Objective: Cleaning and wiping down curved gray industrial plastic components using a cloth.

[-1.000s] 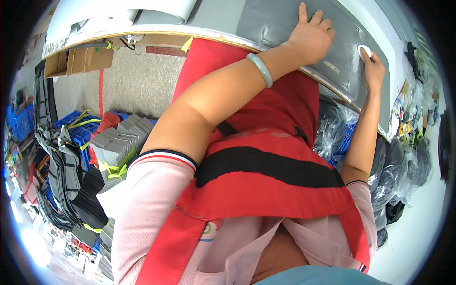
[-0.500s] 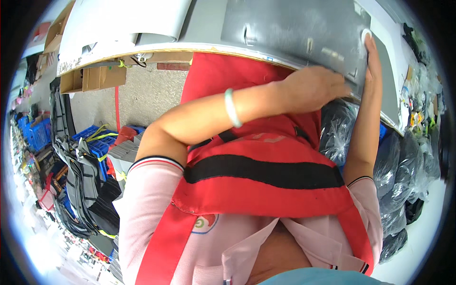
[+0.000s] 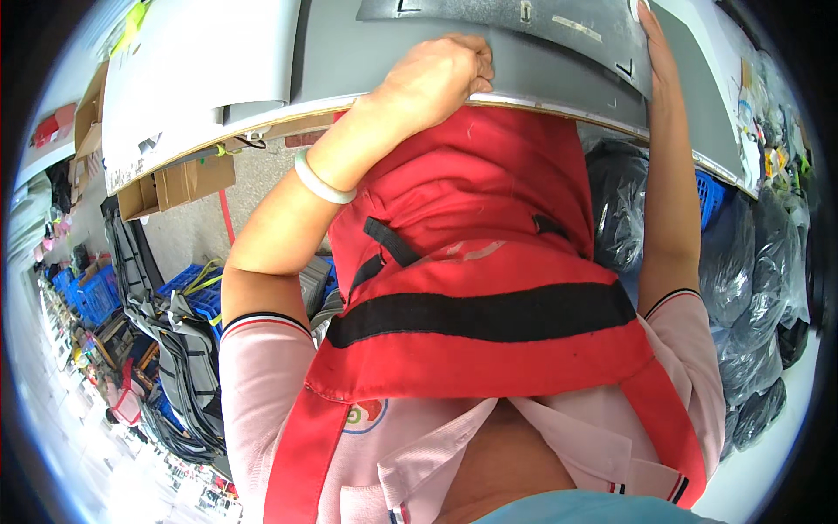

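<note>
Beyond the left hand: dark grey panel, lying away from the knuckles and off to their right, its upper part cut by the top of the view; it bears dark corner-shaped marks and a pale strip.
Left hand: narrow, fingers folded toward the palm, back of the hand up, over the near edge of the grey tabletop; the palm is hidden, and I cannot tell whether the fingers touch the surface.
Right hand: narrow, holding a white round piece at the fingertips, set along the panel's right edge.
White round piece: at the far end of the right hand, partly cut by the top of the view.
White sheet: on the tabletop, left of the left hand and apart from it, its right edge curling up.
Pale bangle: around the wrist, just behind the left hand.
Red apron: between the two forearms, nearer the body than either hand.
Plastic bags: below and nearer the body than the right hand, dark and shiny.
Blue crate: below the tabletop, just right of the right forearm.
</note>
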